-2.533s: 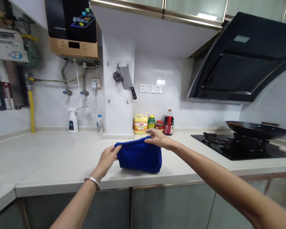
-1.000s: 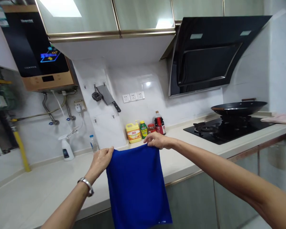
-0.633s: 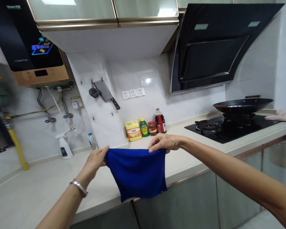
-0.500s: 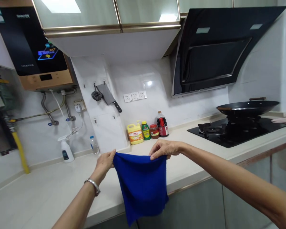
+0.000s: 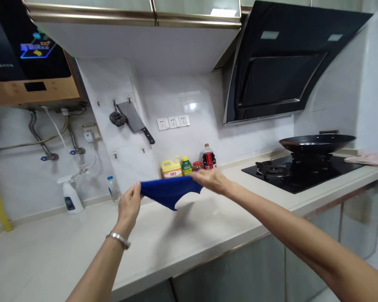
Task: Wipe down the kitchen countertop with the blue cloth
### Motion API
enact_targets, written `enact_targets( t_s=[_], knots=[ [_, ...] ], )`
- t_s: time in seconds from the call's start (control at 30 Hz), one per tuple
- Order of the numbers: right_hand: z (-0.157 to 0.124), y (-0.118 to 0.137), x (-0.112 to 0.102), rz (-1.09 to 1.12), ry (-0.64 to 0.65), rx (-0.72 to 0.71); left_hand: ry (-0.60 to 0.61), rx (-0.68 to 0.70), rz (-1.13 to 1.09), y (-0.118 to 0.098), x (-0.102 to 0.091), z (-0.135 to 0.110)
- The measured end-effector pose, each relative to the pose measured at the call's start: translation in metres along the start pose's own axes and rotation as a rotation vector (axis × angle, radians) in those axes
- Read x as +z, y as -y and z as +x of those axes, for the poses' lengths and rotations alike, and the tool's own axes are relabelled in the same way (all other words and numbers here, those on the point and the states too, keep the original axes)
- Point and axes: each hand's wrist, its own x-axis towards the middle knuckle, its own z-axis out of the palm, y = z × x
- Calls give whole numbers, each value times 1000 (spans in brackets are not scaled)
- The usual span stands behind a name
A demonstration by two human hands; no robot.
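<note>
Blue cloth (image 5: 170, 192) between both outstretched hands

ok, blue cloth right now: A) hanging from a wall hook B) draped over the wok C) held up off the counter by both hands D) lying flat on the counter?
C: the left hand and right hand each pinch an end of the blue cloth, which sags between them above the counter, with its shadow on the surface below.
</note>
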Motion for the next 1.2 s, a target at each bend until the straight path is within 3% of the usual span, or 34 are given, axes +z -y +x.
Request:
enact_targets(
  t_s=[0.07, 0.13, 0.2, 0.3, 0.4, 0.5, 0.63, 0.77, 0.87, 0.97, 1.07, 1.17, 1.2],
  knots=[
    [-52, 25, 28, -36, 110, -171, 189, -137, 4, 47, -8, -50],
    [-106, 52, 54, -27, 162, -351, 387, -176, 35, 88, -18, -102],
    [-150, 75, 73, 40, 193, -478, 557, -182, 86, 112, -28, -146],
    [-189, 98, 86, 172, 222, -356, 716, -149, 84, 112, -40, -178],
    [-205, 105, 88, 317, 258, -162, 772, -127, 94, 93, -47, -182],
    [-213, 104, 88, 386, 330, -77, 776, -106, 144, 88, -50, -180],
    [-193, 88, 80, 449, 317, 69, 707, -193, 107, 93, -47, -162],
    [-116, 54, 70, 504, 201, 214, 562, -219, 140, 72, -27, -103],
    [-56, 33, 75, 452, 196, 446, 356, -219, 402, 48, -1, -52],
    [-31, 28, 95, 405, 233, 675, 248, -261, 565, 42, 14, -27],
    [-41, 33, 121, 403, 322, 673, 306, -210, 583, 69, 4, -38],
    [-52, 44, 142, 388, 379, 571, 526, -169, 661, 120, -22, -71],
    [-52, 50, 147, 381, 405, 555, 596, -243, 769, 138, -31, -82]
  ],
)
